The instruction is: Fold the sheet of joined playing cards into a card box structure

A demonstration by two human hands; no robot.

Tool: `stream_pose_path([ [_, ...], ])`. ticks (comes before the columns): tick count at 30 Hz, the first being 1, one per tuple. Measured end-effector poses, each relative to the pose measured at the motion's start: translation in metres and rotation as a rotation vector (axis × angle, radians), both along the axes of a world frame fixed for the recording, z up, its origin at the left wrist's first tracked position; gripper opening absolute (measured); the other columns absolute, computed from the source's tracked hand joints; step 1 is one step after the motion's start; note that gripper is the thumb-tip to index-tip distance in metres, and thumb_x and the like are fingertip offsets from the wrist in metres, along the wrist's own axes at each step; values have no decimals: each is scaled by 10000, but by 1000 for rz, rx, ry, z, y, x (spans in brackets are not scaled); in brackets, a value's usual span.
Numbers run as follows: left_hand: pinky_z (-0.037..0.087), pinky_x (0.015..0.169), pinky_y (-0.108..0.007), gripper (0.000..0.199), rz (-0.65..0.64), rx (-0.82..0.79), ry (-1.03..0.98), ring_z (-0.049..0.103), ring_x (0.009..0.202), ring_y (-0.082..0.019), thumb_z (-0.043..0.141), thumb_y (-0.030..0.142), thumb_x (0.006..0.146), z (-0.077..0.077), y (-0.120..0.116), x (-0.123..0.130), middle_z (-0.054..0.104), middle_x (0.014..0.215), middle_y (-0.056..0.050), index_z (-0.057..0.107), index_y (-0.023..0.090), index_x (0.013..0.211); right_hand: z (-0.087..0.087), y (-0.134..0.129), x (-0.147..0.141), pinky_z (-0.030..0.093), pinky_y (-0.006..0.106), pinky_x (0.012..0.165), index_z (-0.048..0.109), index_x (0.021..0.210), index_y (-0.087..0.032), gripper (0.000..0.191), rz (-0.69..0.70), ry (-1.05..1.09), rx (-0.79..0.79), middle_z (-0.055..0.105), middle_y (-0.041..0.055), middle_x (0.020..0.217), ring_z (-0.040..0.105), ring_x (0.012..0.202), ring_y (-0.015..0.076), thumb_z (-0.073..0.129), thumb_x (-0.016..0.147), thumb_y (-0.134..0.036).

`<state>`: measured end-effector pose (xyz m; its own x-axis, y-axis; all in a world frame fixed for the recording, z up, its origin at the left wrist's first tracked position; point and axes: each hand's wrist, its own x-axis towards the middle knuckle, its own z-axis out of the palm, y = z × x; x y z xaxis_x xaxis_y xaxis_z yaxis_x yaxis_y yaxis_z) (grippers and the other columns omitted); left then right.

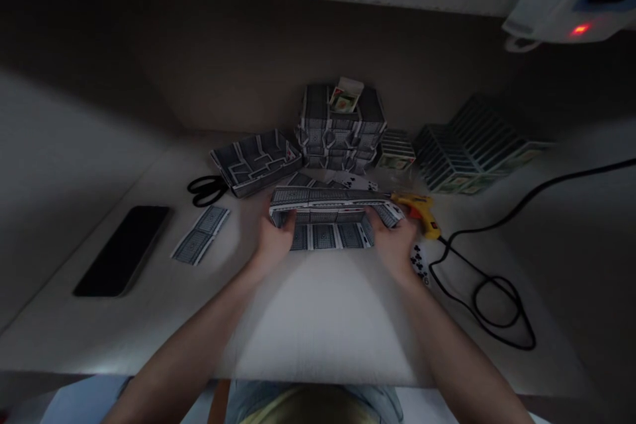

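The card box (330, 197), made of playing cards, is in the middle of the white table (325, 318), right in front of the person; both hands have hold of it, one at each end, and the hands are well apart from each other. The left hand (275, 235) grips the left end, with its thumb at the front gap; the right hand (396, 238) grips the right end the same way; most of the fingers are hidden, so I cannot tell just how they press. I cannot tell if the box sits on the table or is lifted a bit.

The box looks very light, as it is only thin card; it is likely a bit stiff along the folds and corners, but bendy in the middle of the long walls; a hard squeeze could dent it or pop a join apart. The cards may be smooth, so they could slip a little; the short ends look like the best place to hold, with soft thumbs and flat fingers. The yellow glue gun (422, 211) lies just beside the right hand; its tip could be hot, so fingers should mind it.
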<state>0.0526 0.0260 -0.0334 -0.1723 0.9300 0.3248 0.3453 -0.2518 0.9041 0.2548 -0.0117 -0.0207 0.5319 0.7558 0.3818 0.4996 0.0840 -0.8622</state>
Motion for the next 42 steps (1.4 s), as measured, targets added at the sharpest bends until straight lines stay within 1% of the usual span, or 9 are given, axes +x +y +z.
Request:
stream_pose_path([
  [5, 447, 881, -352, 312, -5, -58, -52, 585, 963, -215, 568, 313, 733, -4, 1, -1, 633, 974, -78, 563, 169, 1010, 4, -1, 5, 469, 307, 609, 634, 734, -156, 213, -8, -102, -5, 649, 47, 704, 593, 649, 181, 567, 714, -357],
  [11, 450, 877, -342, 303, -62, -49, -83, 581, 971, -202, 565, 298, 737, -2, -2, 0, 628, 989, -79, 560, 168, 1011, 8, -3, 8, 445, 271, 536, 635, 640, -144, 248, -62, -171, -37, 615, 29, 594, 563, 569, 172, 576, 700, -377],
  [16, 454, 869, -329, 306, -105, -48, -91, 580, 972, -192, 549, 272, 748, 4, -9, 5, 621, 1010, -76, 536, 173, 1037, 6, -2, 13, 413, 264, 496, 620, 584, -152, 272, -151, -227, -26, 582, 19, 549, 531, 527, 161, 586, 683, -403],
  [21, 457, 850, -301, 347, -143, -5, -26, 585, 940, -169, 540, 199, 737, 14, -17, 10, 611, 1025, -65, 488, 177, 1079, 3, -1, 18, 368, 256, 462, 596, 542, -141, 326, -228, -281, -55, 545, 16, 502, 492, 482, 142, 587, 666, -442],
  [27, 483, 756, -261, 381, -188, -19, 63, 601, 863, -156, 544, 172, 719, 20, -31, 14, 619, 958, -60, 453, 173, 1089, 6, 0, 20, 303, 250, 435, 507, 422, -150, 383, -407, -330, -103, 461, 1, 410, 418, 425, 117, 599, 614, -468],
  [30, 483, 741, -258, 430, -204, -20, 115, 600, 856, -161, 558, 160, 697, 22, -38, 16, 616, 950, -66, 436, 169, 1110, 7, 0, 22, 292, 250, 436, 520, 434, -145, 377, -433, -322, -142, 464, 4, 411, 404, 427, 116, 585, 615, -469],
  [34, 473, 776, -275, 519, -229, -20, 165, 585, 908, -176, 568, 152, 671, 24, -43, 18, 600, 997, -87, 389, 151, 1159, 7, 1, 24, 303, 254, 456, 557, 485, -135, 351, -443, -331, -154, 504, 22, 457, 425, 458, 128, 576, 617, -459],
  [39, 463, 799, -285, 555, -232, -30, 177, 574, 939, -184, 560, 156, 667, 22, -44, 18, 589, 1025, -89, 367, 151, 1187, 7, 0, 22, 272, 262, 440, 498, 432, -161, 369, -508, -387, -153, 449, 11, 412, 384, 426, 127, 585, 607, -474],
  [42, 462, 806, -295, 580, -231, -33, 162, 576, 938, -192, 567, 167, 663, 20, -45, 18, 590, 1028, -89, 359, 160, 1205, 8, -2, 21, 282, 267, 445, 504, 450, -167, 356, -499, -382, -112, 460, 17, 423, 405, 441, 141, 587, 617, -471],
])
